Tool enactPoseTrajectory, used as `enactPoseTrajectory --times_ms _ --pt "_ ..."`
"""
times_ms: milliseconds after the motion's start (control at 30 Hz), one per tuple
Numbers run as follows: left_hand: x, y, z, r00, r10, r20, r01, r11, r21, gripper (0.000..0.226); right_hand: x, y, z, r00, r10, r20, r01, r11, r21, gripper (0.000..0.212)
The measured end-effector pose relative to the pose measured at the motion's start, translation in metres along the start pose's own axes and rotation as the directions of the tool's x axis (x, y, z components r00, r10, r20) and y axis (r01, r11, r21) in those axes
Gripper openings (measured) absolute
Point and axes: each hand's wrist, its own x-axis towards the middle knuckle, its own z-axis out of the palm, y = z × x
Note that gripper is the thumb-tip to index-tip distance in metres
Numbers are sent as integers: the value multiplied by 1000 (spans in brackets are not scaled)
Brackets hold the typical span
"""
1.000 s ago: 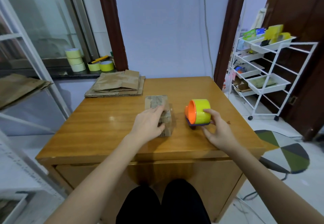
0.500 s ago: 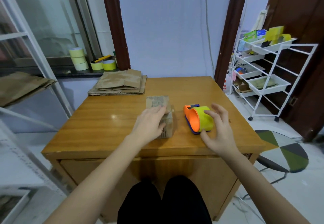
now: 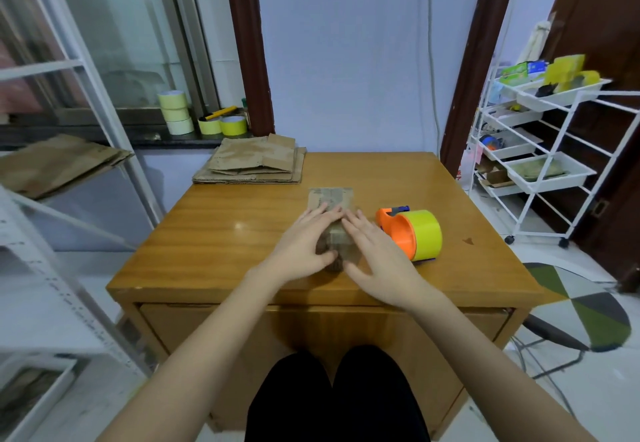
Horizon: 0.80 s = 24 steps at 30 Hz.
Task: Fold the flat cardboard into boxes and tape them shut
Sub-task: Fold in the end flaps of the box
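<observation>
On the table [image 3: 214, 244], head view, I see my left hand [image 3: 304, 240] and right hand [image 3: 377, 251] lying flat with straight fingers on the box [image 3: 332, 199], mid-table beside the tape dispenser [image 3: 412, 233]. I judge it light, thin and crushable; I'd hold its side walls, pressing gently.

No legible text, label, brand or number appears; print on the small cardboard box [image 3: 330, 199] and the shelf packages [image 3: 526, 69] is too blurred to read.
</observation>
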Motion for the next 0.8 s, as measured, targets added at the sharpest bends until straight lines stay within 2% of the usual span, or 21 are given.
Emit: enactPoseTrajectory --times_ms 33,100,167,233,400,467,633,800 --pt "-1 1 -5 999 -32 16 34 981 -193 72 1 2 -3 999 27 18 -29 994 108 66" --pt "-7 1 -19 994 -111 -20 85 855 -512 69 1 8 -11 998 63 20 -66 935 347 54" --pt "-16 -3 -35 974 -202 -103 99 788 -608 59 2 18 -22 996 61 -59 -34 920 390 52" --pt "-23 -14 -44 962 -221 -162 103 840 -533 52 8 29 -33 995 29 -94 5 941 338 54" --pt "-25 -32 -34 993 -99 -62 77 954 -290 45 24 39 -41 993 -98 59 83 973 216 40" --pt "-22 -33 -27 993 -72 -92 48 968 -246 44 27 40 -38 992 -105 64 91 977 194 37" --pt "-17 -38 -22 987 -56 -153 20 973 -231 45 28 39 -32 988 -126 -88 141 970 200 28" --pt "-16 -32 -18 979 -91 -181 18 930 -367 43 29 36 -26 983 -116 -141 142 971 190 27"
